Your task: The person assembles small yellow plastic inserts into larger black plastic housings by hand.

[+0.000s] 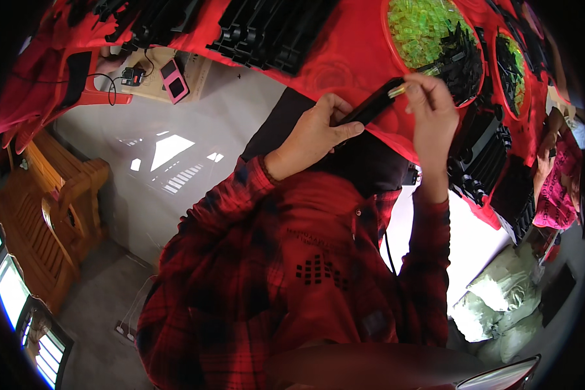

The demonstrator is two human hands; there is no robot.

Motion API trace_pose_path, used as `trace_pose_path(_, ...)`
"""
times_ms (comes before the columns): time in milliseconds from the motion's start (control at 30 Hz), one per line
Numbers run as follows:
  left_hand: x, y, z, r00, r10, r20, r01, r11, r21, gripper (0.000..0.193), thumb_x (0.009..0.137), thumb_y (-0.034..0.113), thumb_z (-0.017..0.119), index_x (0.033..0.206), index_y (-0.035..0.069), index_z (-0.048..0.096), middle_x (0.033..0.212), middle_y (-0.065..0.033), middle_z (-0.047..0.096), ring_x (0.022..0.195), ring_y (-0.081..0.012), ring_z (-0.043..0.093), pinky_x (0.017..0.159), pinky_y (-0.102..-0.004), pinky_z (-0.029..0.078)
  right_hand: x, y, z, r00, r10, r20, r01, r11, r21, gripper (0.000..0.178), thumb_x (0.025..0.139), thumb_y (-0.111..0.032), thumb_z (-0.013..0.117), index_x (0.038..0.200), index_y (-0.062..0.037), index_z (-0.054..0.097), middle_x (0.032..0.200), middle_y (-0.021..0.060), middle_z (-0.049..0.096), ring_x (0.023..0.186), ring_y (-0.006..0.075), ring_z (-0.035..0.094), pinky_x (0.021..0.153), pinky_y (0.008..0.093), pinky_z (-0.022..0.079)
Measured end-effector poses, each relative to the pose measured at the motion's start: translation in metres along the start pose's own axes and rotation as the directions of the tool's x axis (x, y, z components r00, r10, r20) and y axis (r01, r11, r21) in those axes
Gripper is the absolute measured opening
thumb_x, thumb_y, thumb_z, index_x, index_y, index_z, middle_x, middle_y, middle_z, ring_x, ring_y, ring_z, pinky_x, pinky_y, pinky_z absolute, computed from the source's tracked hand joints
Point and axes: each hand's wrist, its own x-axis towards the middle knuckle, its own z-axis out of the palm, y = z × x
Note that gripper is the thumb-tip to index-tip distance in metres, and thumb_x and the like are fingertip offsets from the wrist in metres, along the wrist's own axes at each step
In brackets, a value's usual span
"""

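Left hand [315,130] grips long black plastic part [369,106]; right hand [430,107] pinches small yellow-green piece [398,90] at its tip. Risk: piece slips, drops off red table edge [344,71].

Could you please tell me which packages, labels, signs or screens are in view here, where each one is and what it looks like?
Pink phone-like device: upper left on a pale board, rectangular, dark screen.
Pale green sacks: lower right on the floor, soft and bulging.
Printing on the red plaid shirt: chest, dark block pattern.
Pink printed bag: right edge, too blurred to describe.
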Motion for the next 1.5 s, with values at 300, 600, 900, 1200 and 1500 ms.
trace_pose_path(300,0.002,0.000,0.000,1.000,-0.016,0.011,0.016,1.000,0.007,0.035,0.094,0.024,0.073,0.111,0.003,0.050,0.086,-0.0021,0.063,0.072,-0.0064,0.059,0.057,-0.0211,0.046,-0.024,0.032,0.020,0.917,-0.397,0.046,0.389,0.862,-0.325,0.012,0.088,-0.006,0.072,0.099,-0.0064,0.067,0.089,0.0092,0.067,0.078,0.0274,0.061,0.072,0.0362,0.048)
trace_pose_path(600,0.004,0.004,0.007,0.976,0.191,-0.104,-0.143,0.923,0.358,0.032,0.091,0.017,0.070,0.108,-0.001,0.050,0.084,-0.0188,0.068,0.077,-0.0358,0.069,0.068,-0.0423,0.053,-0.024,0.035,0.019,0.910,-0.401,0.106,0.410,0.825,-0.389,0.018,0.084,-0.008,0.076,0.099,-0.0086,0.067,0.091,0.0059,0.069,0.076,0.0277,0.059,0.071,0.0377,0.046)
trace_pose_path(900,0.006,0.008,0.007,0.974,0.197,-0.109,-0.129,0.885,0.448,0.028,0.089,0.013,0.069,0.103,-0.001,0.049,0.080,-0.0201,0.067,0.076,-0.0395,0.068,0.066,-0.0437,0.052,-0.025,0.032,0.015,0.929,-0.337,0.151,0.369,0.871,-0.324,0.019,0.086,-0.007,0.075,0.104,-0.0061,0.069,0.092,0.0074,0.070,0.079,0.0276,0.061,0.071,0.0369,0.049)
trace_pose_path(1200,0.008,0.005,0.008,0.969,0.224,-0.108,-0.164,0.901,0.402,0.026,0.089,0.010,0.069,0.101,0.000,0.048,0.074,-0.0178,0.065,0.070,-0.0364,0.068,0.061,-0.0420,0.050,-0.027,0.034,0.017,0.925,-0.351,0.143,0.379,0.872,-0.311,0.016,0.089,-0.004,0.072,0.104,-0.0042,0.069,0.091,0.0082,0.070,0.077,0.0264,0.062,0.068,0.0367,0.050)
trace_pose_path(1500,0.007,0.004,0.007,0.957,0.265,-0.114,-0.200,0.895,0.400,0.023,0.089,0.009,0.069,0.099,0.002,0.050,0.069,-0.0166,0.064,0.066,-0.0334,0.067,0.059,-0.0403,0.049,-0.027,0.037,0.021,0.887,-0.430,0.168,0.460,0.796,-0.394,0.011,0.089,-0.003,0.069,0.100,-0.0055,0.067,0.083,0.0075,0.065,0.076,0.0275,0.059,0.068,0.0383,0.049)
